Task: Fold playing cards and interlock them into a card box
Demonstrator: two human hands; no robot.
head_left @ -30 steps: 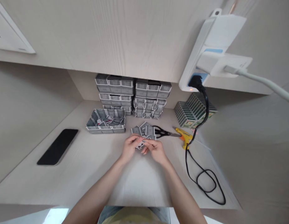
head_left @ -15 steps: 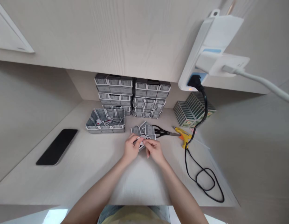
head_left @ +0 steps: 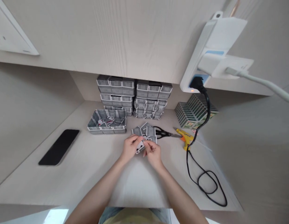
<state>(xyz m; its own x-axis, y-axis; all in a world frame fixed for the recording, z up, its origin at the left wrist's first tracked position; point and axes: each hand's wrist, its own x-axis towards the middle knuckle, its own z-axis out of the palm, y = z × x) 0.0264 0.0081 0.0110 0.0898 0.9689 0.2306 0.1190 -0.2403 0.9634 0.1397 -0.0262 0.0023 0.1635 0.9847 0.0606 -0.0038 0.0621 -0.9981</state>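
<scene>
Both hands meet over a small pile of playing cards (head_left: 137, 131) with grey patterned backs. My left hand (head_left: 130, 147) is closed, thumb and fingers pinching a playing card (head_left: 140, 147) whose white face shows black marks. From the other side my right hand (head_left: 153, 154) pinches the same card near its upper edge, its fingertips almost touching the left ones. Part of the card is hidden behind the fingers. Just beyond the right hand lie black-handled scissors (head_left: 162, 133), partly behind the cards.
To the left stands an open box made of cards (head_left: 107, 129) with loose pieces inside. Stacked card boxes (head_left: 116, 87) line the back. A yellow glue gun (head_left: 186, 137) and its black cord (head_left: 200, 186) lie right; a phone (head_left: 59, 147) lies left. A power strip (head_left: 195, 65) hangs above.
The card between my hands has tilted, and more of its marked face shows below the fingers. The whole view has shifted slightly; other things lie as before.
</scene>
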